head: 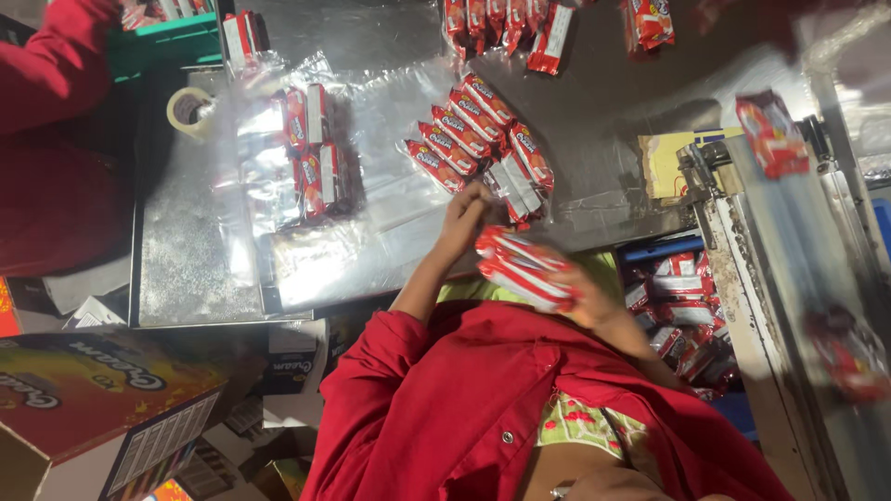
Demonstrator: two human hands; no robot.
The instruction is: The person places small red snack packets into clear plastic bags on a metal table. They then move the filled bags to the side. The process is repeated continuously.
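Holding a stack of red-and-white snack packets (520, 269), the right hand (583, 295) is clamped round its right end, fingers curled under. The stack sits level just off the table's near edge, above the red-jacketed chest. The left hand (467, 211) is stretched forward onto the shiny metal table (186, 250), just left of and beyond the stack. Its fingertips touch the nearest packets of a slanted row of red snack packets (475, 130). Cannot tell if those fingers pinch a packet or only rest on it.

The row lies on a clear plastic sheet (390, 213), packets overlapping on edge, running away from the left hand towards the far side. Left of it on the same sheet, well apart, is a wrapped bundle of red packets (314, 153). A roll of beige tape (188, 111) lies further left, near the table's edge.

More loose red packets (506, 23) lie at the far end. To the right stands a grey metal conveyor (789, 278) with a single red packet (772, 134) on it. Below the right hand is a blue crate (664, 249) full of packets. A printed orange cardboard carton (83, 390) sits low left. Another person's red sleeve (51, 65) shows far left.
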